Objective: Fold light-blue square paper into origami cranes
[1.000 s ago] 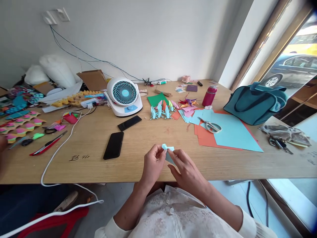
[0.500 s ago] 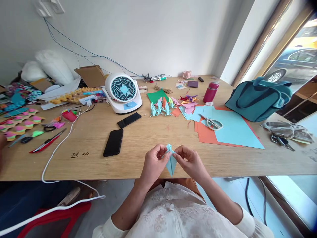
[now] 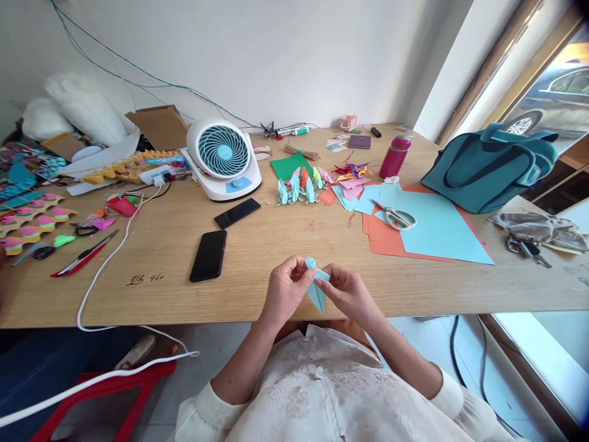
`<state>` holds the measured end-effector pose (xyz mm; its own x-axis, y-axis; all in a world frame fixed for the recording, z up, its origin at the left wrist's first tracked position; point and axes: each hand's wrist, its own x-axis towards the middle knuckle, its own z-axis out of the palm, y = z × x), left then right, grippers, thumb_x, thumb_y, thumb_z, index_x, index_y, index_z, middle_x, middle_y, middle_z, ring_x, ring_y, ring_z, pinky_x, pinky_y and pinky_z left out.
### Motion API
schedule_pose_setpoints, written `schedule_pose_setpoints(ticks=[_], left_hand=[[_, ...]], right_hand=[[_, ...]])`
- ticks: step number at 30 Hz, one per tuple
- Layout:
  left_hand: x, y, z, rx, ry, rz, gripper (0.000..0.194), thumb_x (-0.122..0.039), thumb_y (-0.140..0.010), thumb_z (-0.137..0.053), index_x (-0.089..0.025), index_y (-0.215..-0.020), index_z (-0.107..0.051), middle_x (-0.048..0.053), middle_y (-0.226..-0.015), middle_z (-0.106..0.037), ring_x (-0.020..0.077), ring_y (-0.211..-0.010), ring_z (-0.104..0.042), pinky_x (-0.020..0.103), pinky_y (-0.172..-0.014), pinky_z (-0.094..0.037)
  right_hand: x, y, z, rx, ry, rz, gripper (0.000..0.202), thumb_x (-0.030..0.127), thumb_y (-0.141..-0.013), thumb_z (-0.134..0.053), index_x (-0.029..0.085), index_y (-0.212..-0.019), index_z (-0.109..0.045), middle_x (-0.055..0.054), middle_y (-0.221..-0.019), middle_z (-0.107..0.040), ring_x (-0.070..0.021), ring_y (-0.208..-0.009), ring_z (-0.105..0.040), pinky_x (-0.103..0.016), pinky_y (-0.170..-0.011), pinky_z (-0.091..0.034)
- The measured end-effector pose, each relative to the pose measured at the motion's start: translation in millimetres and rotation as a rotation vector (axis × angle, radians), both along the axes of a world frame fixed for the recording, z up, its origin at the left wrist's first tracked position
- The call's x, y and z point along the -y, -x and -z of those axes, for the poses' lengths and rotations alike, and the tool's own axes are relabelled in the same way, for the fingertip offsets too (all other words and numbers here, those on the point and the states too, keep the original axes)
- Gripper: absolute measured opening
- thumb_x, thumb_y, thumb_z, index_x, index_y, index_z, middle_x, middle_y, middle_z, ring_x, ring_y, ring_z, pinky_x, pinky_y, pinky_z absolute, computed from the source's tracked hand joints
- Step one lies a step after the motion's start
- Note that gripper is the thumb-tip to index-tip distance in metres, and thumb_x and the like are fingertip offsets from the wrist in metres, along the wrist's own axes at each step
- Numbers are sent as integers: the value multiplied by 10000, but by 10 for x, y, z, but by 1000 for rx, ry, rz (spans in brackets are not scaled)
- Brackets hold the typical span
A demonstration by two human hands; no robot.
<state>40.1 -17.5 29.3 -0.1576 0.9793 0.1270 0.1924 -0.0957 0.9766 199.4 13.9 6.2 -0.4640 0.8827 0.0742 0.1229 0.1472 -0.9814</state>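
Note:
Between my two hands is a light blue folded paper point(image 3: 317, 296), a narrow origami piece with a pointed lower end and a centre crease. My left hand point(image 3: 287, 290) pinches its upper left side between thumb and fingers. On the upper right, my right hand point(image 3: 348, 291) pinches a flap of the same paper. Both hands are just above the table's front edge. Farther back stand several folded paper figures point(image 3: 297, 189) in light blue, pink, orange and green. Scissors point(image 3: 394, 216) with pale handles lie on light blue sheets point(image 3: 442, 224) to the right.
Two black phones point(image 3: 208, 256) and a white fan point(image 3: 224, 161) are left of centre. A white cable point(image 3: 110, 261) crosses the table and hangs over its edge. At the right are a magenta bottle point(image 3: 396, 156), a teal bag point(image 3: 490, 169) and keys point(image 3: 528, 250).
The paper has tilted slightly, and its right flap now shows wider under my right hand. My right fingers have shifted a little on it. The camera view has also moved slightly.

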Motion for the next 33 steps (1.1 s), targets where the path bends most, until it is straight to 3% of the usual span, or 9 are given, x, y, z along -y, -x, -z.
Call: schedule_pose_setpoints(ticks=[4,9,12,16,21,23,27,30,33], left_hand=[[-64,-11,3,80,-29,-23,224,-367,-834,-675,-176,-763,-581,-32,-709,-560,102,-649,-500,203,-610,-415],[-106,9,31,139,40,60,263,-401,-788,-726,-170,-753,-605,-30,-692,-570,106,-646,-507,208,-610,-404],[-123,32,44,128,31,19,293,-404,-782,-732,-168,-697,-582,-40,-650,-520,94,-612,-460,207,-583,-376],[-172,49,55,217,32,-42,324,-406,-764,-743,-162,-664,-555,-45,-638,-501,83,-601,-428,205,-582,-365],[-267,140,82,292,142,-12,374,-458,-700,-786,-158,-673,-566,-43,-635,-533,81,-602,-462,206,-601,-396],[-300,186,108,278,210,24,390,-485,-679,-795,-155,-690,-587,-37,-633,-553,85,-592,-480,210,-588,-398],[-333,194,182,228,276,73,420,-520,-644,-809,-149,-692,-619,-27,-611,-572,83,-547,-459,201,-524,-327],[-341,135,221,186,297,124,447,-564,-630,-796,-154,-683,-626,-31,-611,-570,82,-537,-439,206,-515,-301],[-350,87,245,136,295,179,450,-582,-655,-764,-158,-660,-613,-43,-602,-532,84,-547,-417,215,-532,-304]], right_hand=[[-10,-7,73,-64,119,-95,398,543,-856,-625,176,-727,-540,37,-636,-458,-94,-575,-372,-233,-521,-297],[21,-4,125,-59,141,-33,434,570,-826,-641,172,-695,-527,41,-598,-426,-84,-553,-332,-226,-491,-252],[48,10,129,-79,149,-51,457,577,-824,-641,175,-652,-508,47,-572,-408,-81,-541,-320,-225,-487,-244],[66,-6,122,-56,137,-66,470,585,-842,-627,168,-636,-558,30,-565,-499,-89,-528,-362,-231,-485,-253],[75,-168,102,10,112,-150,455,552,-922,-549,164,-706,-650,-28,-677,-659,-136,-611,-539,-252,-573,-405],[64,-264,101,68,15,-66,417,509,-957,-512,174,-752,-654,-41,-727,-671,-153,-665,-571,-270,-618,-444],[17,-401,117,201,-415,112,168,326,-971,-529,210,-1021,-640,-65,-939,-655,-169,-786,-600,-310,-722,-499],[-8,-422,124,319,-690,-3,300,217,-973,-498,238,-1266,-560,-112,-1156,-601,-207,-986,-605,-355,-834,-520],[-22,-406,122,431,-881,-111,364,144,-966,-466,233,-1311,-539,-135,-1259,-559,-223,-1040,-575,-387,-865,-510]])
